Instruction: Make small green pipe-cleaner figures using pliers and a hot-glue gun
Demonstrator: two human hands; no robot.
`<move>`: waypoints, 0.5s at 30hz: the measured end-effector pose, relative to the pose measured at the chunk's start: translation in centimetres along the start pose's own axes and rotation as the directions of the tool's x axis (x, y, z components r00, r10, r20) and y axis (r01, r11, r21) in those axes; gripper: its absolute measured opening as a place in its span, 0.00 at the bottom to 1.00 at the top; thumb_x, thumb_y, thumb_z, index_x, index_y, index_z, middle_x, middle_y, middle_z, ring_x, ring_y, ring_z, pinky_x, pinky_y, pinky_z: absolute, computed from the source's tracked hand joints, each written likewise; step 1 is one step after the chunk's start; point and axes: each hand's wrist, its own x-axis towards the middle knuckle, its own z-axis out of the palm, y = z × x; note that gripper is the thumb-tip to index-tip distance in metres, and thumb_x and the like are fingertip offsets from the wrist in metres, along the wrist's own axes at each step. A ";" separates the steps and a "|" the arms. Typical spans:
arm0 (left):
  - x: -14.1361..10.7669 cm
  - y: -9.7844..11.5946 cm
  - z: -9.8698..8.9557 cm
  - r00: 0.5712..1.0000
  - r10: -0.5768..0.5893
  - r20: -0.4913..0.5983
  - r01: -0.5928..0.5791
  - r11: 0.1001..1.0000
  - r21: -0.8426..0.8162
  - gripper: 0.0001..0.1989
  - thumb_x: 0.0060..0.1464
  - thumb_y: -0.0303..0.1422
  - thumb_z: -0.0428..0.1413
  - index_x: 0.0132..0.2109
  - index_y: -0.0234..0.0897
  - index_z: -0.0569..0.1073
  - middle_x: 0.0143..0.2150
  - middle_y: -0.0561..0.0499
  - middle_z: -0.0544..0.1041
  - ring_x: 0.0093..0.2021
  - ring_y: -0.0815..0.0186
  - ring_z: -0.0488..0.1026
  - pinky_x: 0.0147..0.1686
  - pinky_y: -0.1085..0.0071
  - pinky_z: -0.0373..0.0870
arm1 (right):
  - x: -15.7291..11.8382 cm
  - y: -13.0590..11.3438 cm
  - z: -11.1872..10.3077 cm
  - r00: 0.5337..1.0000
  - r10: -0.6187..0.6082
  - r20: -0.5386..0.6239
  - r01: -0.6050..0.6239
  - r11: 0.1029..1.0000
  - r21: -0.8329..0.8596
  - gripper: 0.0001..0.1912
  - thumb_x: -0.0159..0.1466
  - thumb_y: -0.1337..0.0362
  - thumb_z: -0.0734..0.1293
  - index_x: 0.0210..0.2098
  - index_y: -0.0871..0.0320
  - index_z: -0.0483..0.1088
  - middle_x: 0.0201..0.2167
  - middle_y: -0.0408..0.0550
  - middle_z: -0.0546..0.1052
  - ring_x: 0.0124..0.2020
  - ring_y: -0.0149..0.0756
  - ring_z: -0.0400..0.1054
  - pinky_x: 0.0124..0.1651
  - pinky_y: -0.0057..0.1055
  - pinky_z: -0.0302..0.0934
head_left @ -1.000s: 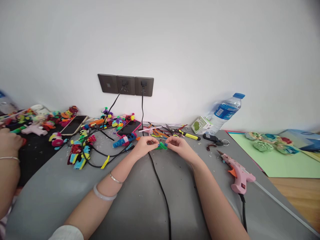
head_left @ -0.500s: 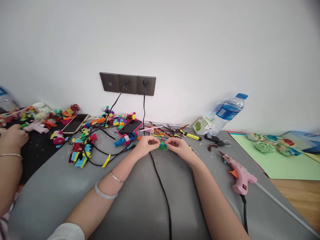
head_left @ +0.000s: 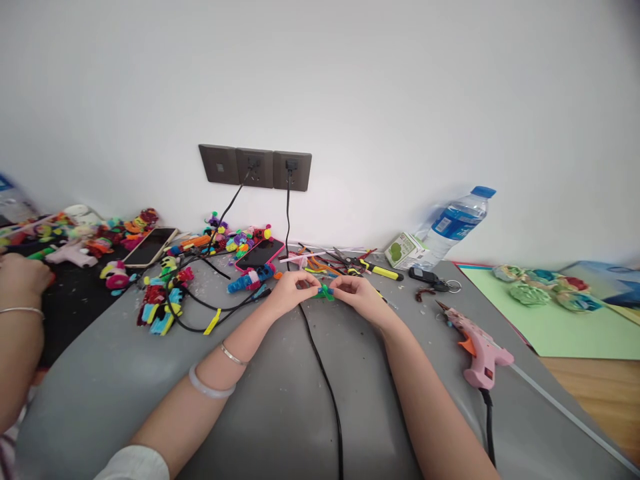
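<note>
While my left hand (head_left: 291,292) and right hand (head_left: 359,297) pinch opposite ends of the small green-and-blue piece (head_left: 327,293), thumb nearly meeting forefinger on each, I judge even, light tension best for keeping its shape; it lies directly between the two hands, over the grey tabletop (head_left: 280,407).

The craft piece (head_left: 326,292) is bright green with blue.

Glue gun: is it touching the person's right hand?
Apart. The head view shows a strip of gray table between the glue gun and the right hand.
</note>
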 end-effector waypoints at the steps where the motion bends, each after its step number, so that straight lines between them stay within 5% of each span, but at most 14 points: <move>1: 0.0 0.0 0.0 1.000 0.002 -0.002 -0.002 1.000 0.000 0.07 0.49 0.33 0.58 0.32 0.33 0.78 0.28 0.51 0.76 0.27 0.68 0.68 0.31 0.72 0.64 | 0.0 0.0 0.0 1.000 0.004 -0.001 -0.004 1.000 0.002 0.14 0.53 0.53 0.70 0.28 0.59 0.72 0.26 0.43 0.73 0.28 0.32 0.63 0.35 0.30 0.57; 15: 0.2 -0.7 0.2 0.999 -0.031 -0.028 0.029 0.995 -0.095 0.11 0.48 0.37 0.60 0.34 0.31 0.78 0.30 0.49 0.77 0.26 0.70 0.67 0.25 0.74 0.65 | 0.1 0.1 0.4 1.000 0.004 -0.015 -0.003 1.000 0.024 0.16 0.54 0.50 0.70 0.28 0.58 0.71 0.27 0.44 0.73 0.28 0.32 0.63 0.33 0.30 0.56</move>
